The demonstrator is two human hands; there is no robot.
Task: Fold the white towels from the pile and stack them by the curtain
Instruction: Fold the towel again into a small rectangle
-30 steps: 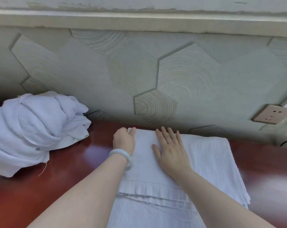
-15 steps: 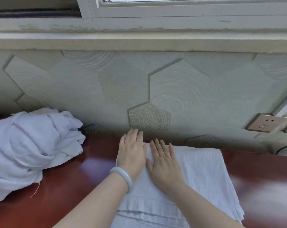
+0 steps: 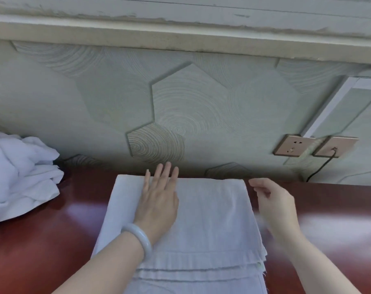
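your left hand (image 3: 157, 200) lies flat, fingers straight, on the folded towel (image 3: 212, 209) under it. your right hand (image 3: 273, 204) is just right of its far corner, fingers loosely curled, gripping nothing. the pile (image 3: 21, 177), well left of your left hand, is unfolded, so most of the task looks left.

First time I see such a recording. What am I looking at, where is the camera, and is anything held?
No machine here: a person works with bare hands, filmed by one camera worn on the head, looking forward and down. On the glossy red-brown table lies a folded white towel; a crumpled pile of white towels sits at the left. The left hand, pale bangle on its wrist, presses flat on the folded towel. The right hand hovers beside its far right corner, fingers loosely curled, holding nothing.
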